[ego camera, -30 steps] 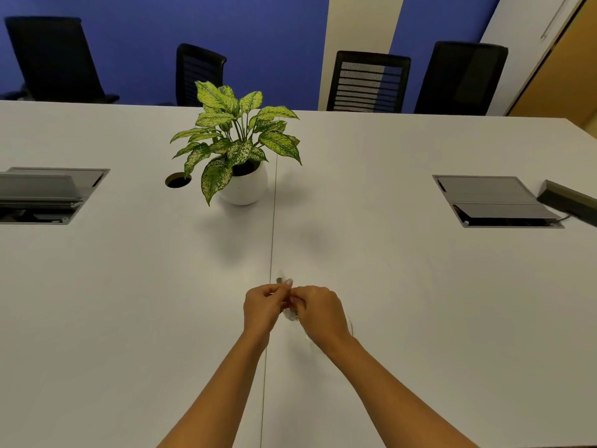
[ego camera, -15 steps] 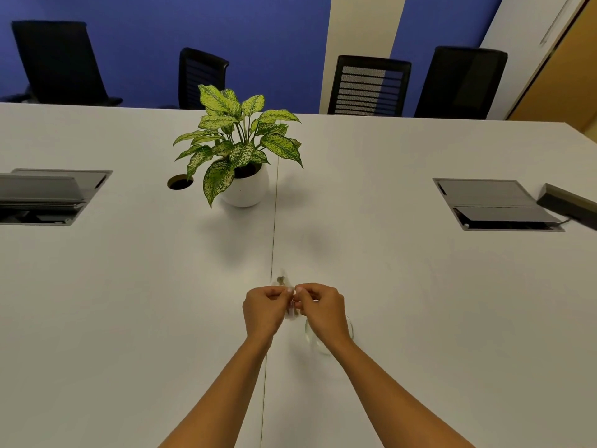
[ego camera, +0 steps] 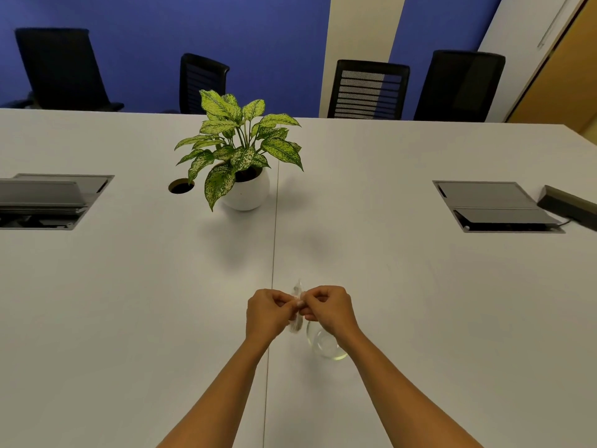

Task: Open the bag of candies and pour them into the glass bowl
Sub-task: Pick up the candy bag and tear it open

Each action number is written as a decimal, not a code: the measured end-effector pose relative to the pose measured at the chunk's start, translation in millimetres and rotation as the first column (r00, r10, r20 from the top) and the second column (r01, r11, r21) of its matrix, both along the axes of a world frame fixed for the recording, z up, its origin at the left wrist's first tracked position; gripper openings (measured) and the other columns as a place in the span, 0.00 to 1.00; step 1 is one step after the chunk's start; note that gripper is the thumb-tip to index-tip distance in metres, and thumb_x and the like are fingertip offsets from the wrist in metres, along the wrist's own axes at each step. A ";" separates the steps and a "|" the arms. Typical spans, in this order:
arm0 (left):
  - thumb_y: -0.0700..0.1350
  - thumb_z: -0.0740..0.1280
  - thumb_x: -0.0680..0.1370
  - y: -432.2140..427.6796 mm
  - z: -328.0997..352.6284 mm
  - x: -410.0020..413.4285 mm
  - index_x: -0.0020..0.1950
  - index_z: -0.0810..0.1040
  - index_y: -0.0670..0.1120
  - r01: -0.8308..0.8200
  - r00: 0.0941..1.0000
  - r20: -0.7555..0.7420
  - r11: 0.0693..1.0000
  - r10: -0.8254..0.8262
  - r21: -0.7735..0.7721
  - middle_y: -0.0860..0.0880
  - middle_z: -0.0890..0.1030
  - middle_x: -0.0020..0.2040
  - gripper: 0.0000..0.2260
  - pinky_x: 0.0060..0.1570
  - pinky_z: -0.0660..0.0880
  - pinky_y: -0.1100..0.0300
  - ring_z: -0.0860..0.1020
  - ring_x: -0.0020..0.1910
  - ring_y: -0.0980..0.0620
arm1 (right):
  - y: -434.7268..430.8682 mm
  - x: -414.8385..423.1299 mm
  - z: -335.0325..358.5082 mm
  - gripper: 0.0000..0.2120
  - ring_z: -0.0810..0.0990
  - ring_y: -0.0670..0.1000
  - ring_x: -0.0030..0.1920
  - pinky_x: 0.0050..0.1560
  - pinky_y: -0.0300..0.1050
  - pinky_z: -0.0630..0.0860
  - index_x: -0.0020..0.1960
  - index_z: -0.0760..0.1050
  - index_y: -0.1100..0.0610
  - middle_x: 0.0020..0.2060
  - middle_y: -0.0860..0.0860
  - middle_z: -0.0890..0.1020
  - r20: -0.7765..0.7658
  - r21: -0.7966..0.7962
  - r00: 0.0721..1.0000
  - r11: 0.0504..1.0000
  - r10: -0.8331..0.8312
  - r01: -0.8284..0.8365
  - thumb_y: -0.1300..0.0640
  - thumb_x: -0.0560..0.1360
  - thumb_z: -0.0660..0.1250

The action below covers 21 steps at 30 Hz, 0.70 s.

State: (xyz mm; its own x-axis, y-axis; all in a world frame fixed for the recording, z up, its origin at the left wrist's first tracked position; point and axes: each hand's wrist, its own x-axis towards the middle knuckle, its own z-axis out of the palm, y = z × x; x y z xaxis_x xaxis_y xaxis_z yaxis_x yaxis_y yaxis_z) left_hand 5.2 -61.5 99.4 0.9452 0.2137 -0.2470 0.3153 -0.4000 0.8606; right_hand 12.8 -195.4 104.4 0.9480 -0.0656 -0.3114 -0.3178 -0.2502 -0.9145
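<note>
A small clear bag of candies (ego camera: 296,324) hangs between my two hands above the white table (ego camera: 129,302). My left hand (ego camera: 268,313) pinches its top edge from the left and my right hand (ego camera: 329,310) pinches it from the right, fingertips almost touching. Most of the bag is hidden by my fingers; only a thin strip shows above and below them. The small glass bowl (ego camera: 324,345) stands on the table just under my right wrist, partly covered by it.
A potted plant in a white pot (ego camera: 245,189) stands at the table's middle, beside a round cable hole (ego camera: 181,186). Grey cable boxes are set into the table at far left (ego camera: 51,202) and far right (ego camera: 494,206). Black chairs line the far side.
Both hands have drawn slightly toward me with the bag, uncovering more of the glass bowl under my right wrist. The grip on the bag's top stays the same.
</note>
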 end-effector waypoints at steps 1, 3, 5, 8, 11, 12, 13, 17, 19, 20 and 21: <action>0.48 0.75 0.71 0.4 -1.3 0.4 0.43 0.86 0.44 -0.018 1.000 -0.012 0.999 0.018 -0.043 0.46 0.86 0.36 0.08 0.40 0.83 0.56 0.84 0.34 0.51 | -1.1 1.0 -0.6 0.06 0.86 0.50 0.34 0.37 0.40 0.83 0.39 0.82 0.56 0.32 0.53 0.86 0.010 -0.017 1.000 1.000 0.007 -0.006 0.61 0.74 0.69; 0.46 0.74 0.72 -0.7 -3.9 -0.2 0.45 0.85 0.42 -0.062 0.997 -0.042 0.991 0.057 -0.121 0.45 0.85 0.37 0.08 0.41 0.83 0.55 0.84 0.35 0.49 | -2.4 2.3 -1.8 0.04 0.86 0.48 0.34 0.39 0.43 0.84 0.42 0.82 0.59 0.33 0.53 0.86 0.034 -0.063 0.999 0.998 0.020 -0.017 0.60 0.74 0.70; 0.46 0.73 0.72 -3.6 -5.8 -2.0 0.43 0.85 0.42 -0.093 0.995 -0.050 0.985 0.087 -0.142 0.46 0.85 0.36 0.07 0.40 0.83 0.56 0.84 0.35 0.49 | -1.4 2.2 -3.0 0.04 0.86 0.47 0.33 0.40 0.43 0.84 0.42 0.82 0.58 0.33 0.51 0.85 0.071 -0.145 0.997 0.989 0.041 -0.030 0.59 0.73 0.69; 0.45 0.73 0.73 -9.6 -6.4 -4.7 0.38 0.84 0.46 -0.111 0.994 -0.002 0.991 0.111 -0.080 0.48 0.84 0.32 0.05 0.38 0.82 0.59 0.83 0.32 0.52 | 2.2 -0.2 -2.6 0.04 0.83 0.46 0.33 0.38 0.38 0.81 0.42 0.81 0.56 0.32 0.48 0.84 0.147 -0.301 0.986 0.953 0.082 -0.035 0.56 0.73 0.70; 0.44 0.71 0.73 -17.9 -6.1 -7.6 0.38 0.83 0.45 -0.120 0.991 0.071 0.992 0.117 0.039 0.49 0.83 0.32 0.04 0.35 0.78 0.63 0.81 0.32 0.54 | 6.8 -3.7 -4.1 0.06 0.81 0.46 0.33 0.37 0.39 0.80 0.42 0.80 0.57 0.32 0.49 0.82 0.201 -0.389 0.976 0.921 0.090 -0.005 0.55 0.73 0.71; 0.43 0.71 0.73 -20.6 -5.7 -8.7 0.39 0.83 0.45 -0.124 0.988 0.096 0.990 0.118 0.064 0.50 0.83 0.32 0.04 0.34 0.77 0.65 0.81 0.31 0.54 | 8.6 -4.7 -4.7 0.06 0.81 0.47 0.34 0.37 0.41 0.80 0.42 0.80 0.58 0.33 0.50 0.83 0.210 -0.407 0.974 0.913 0.086 0.007 0.54 0.73 0.71; 0.43 0.70 0.73 -22.8 -5.6 -9.9 0.39 0.83 0.45 -0.128 0.986 0.115 0.989 0.118 0.080 0.50 0.83 0.32 0.04 0.33 0.75 0.66 0.80 0.31 0.55 | 10.1 -5.9 -5.6 0.07 0.81 0.48 0.35 0.38 0.42 0.80 0.42 0.80 0.58 0.34 0.51 0.83 0.216 -0.422 0.973 0.907 0.084 0.016 0.54 0.73 0.70; 0.43 0.69 0.74 -26.1 -6.0 -13.9 0.39 0.82 0.45 -0.139 0.981 0.151 0.985 0.122 0.103 0.52 0.81 0.30 0.05 0.30 0.71 0.70 0.79 0.29 0.56 | 14.3 -8.3 -7.4 0.08 0.80 0.49 0.34 0.36 0.42 0.78 0.42 0.79 0.59 0.34 0.53 0.83 0.231 -0.446 0.970 0.895 0.081 0.031 0.54 0.74 0.69; 0.44 0.69 0.74 -26.7 -6.0 -15.6 0.39 0.82 0.46 -0.148 0.979 0.155 0.984 0.131 0.101 0.53 0.80 0.30 0.06 0.29 0.68 0.72 0.78 0.29 0.56 | 15.7 -8.7 -8.6 0.09 0.80 0.50 0.35 0.36 0.44 0.79 0.42 0.79 0.60 0.34 0.53 0.83 0.226 -0.459 0.970 0.888 0.085 0.029 0.54 0.75 0.69; 0.44 0.69 0.75 -27.1 -6.1 -16.2 0.38 0.82 0.46 -0.154 0.978 0.154 0.983 0.138 0.098 0.53 0.80 0.29 0.06 0.28 0.68 0.73 0.78 0.28 0.56 | 16.2 -8.9 -9.7 0.09 0.80 0.50 0.34 0.35 0.44 0.78 0.42 0.79 0.60 0.34 0.53 0.83 0.227 -0.462 0.970 0.886 0.087 0.029 0.55 0.75 0.69; 0.44 0.69 0.75 -27.4 -5.9 -16.5 0.38 0.81 0.46 -0.160 0.978 0.153 0.983 0.144 0.094 0.53 0.80 0.29 0.06 0.28 0.67 0.73 0.78 0.28 0.56 | 17.0 -9.0 -10.7 0.09 0.80 0.49 0.34 0.35 0.43 0.77 0.41 0.78 0.60 0.34 0.53 0.83 0.230 -0.460 0.969 0.887 0.085 0.032 0.55 0.75 0.69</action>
State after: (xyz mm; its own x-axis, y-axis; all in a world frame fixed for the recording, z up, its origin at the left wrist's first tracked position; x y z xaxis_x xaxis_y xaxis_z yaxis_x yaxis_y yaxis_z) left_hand -11.3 -88.9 93.5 0.9236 0.3753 -0.0781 0.2545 -0.4480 0.8570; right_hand 3.8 -178.4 93.7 0.9927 -0.1191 -0.0184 -0.0934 -0.6639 -0.7420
